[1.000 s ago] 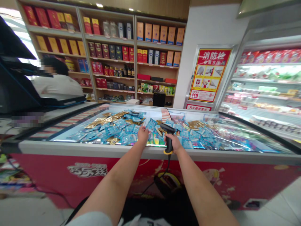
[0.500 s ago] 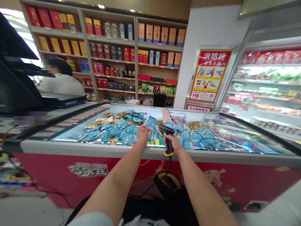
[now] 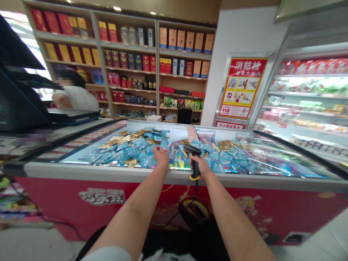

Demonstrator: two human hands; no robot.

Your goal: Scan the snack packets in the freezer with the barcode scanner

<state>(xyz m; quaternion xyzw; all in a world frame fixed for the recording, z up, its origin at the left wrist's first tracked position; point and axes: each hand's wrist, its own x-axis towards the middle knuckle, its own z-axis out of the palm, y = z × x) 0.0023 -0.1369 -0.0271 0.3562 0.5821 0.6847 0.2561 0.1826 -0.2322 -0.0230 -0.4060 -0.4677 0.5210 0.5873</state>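
My right hand (image 3: 200, 165) is wrapped round the grip of a black and yellow barcode scanner (image 3: 194, 170), its head tilted over the packets and its cable hanging down. Held over the left pile, my left hand (image 3: 161, 156) has its fingers curled at the lower end of a small blue packet (image 3: 164, 143), partly hidden by the hand. Beneath and left of it lies a heap of blue and gold packets (image 3: 136, 146) on the glass top of a red chest freezer (image 3: 136, 174). Another heap of blue packets (image 3: 228, 156) lies to the right of the scanner.
A scanner stand (image 3: 194, 214) sits low before the freezer, near my lap. Checkout equipment (image 3: 21, 90) stands at the left, with a person (image 3: 77, 96) in a white top behind it. Shelves of boxes (image 3: 127, 59) line the back; a lit refrigerated display (image 3: 312, 98) is at right.
My left hand has moved left with the blue packet, from beside the scanner to over the left heap. The right hand and scanner stay put. The person behind has shifted slightly right.
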